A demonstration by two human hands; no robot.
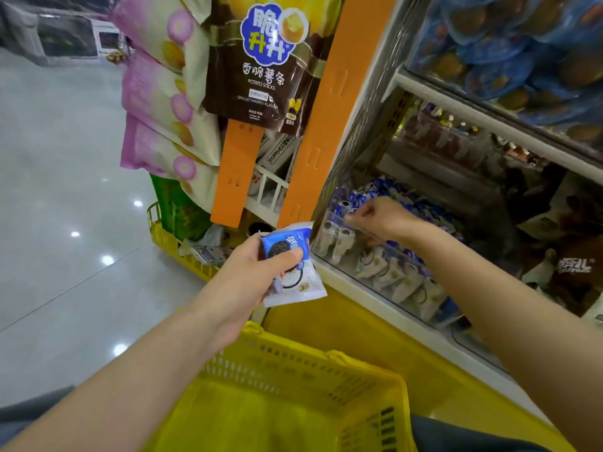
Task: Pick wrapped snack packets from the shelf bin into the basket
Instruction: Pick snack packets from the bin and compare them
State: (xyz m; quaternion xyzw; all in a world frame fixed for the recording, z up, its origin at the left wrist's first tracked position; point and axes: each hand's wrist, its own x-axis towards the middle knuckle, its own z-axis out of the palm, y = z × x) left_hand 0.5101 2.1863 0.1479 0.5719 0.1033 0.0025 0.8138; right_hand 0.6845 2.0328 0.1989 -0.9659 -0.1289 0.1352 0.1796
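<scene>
My left hand (pixel 254 272) grips a blue-and-white wrapped snack packet (pixel 293 265) printed with dark sandwich cookies, held above the far rim of the yellow plastic basket (pixel 293 386). The basket interior shows no packets. My right hand (pixel 378 216) reaches over the clear front wall of the shelf bin (pixel 385 275) into the pile of several matching packets (pixel 401 278); its fingertips are curled down among the packets, and the frame does not show whether they pinch one.
Orange hanging strips (pixel 313 119) with a brown potato-stick bag (pixel 261 70) and pink snack bags (pixel 160 102) hang left of the bin. A second yellow basket (pixel 182 246) stands on the floor behind. Blue packets (pixel 522 44) fill the shelf above. Tiled floor spreads to the left.
</scene>
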